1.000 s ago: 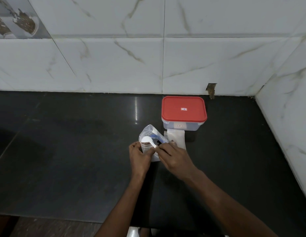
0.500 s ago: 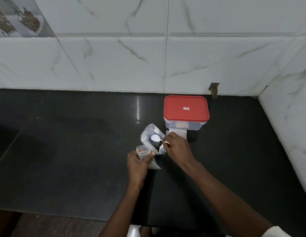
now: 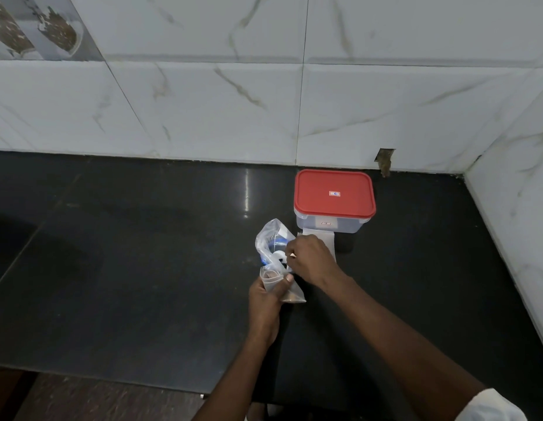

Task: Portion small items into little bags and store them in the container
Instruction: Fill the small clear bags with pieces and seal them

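Lid label [image 3: 334,193] too small to read; right hand [image 3: 309,256] hides the handle of the white scoop [image 3: 278,256]; brown contents of the little bag [image 3: 294,294] unidentifiable.

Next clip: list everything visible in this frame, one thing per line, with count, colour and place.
container: 1, clear with red lid on, back of the counter
flat bags: 1 stack, pale, just in front of the container
large bag: 1, clear with blue print, left of the stack
scoop: 1, white, at the large bag's mouth
small bag: 1, clear, brown contents at its bottom
counter: 1, glossy black
wall tiles: white marble, behind and right
patterned tile: 1, top left
wall hole: 1, brown, behind the container
sleeve: 1, white, lower right
left hand: grips the small bag
right hand: pinches the scoop
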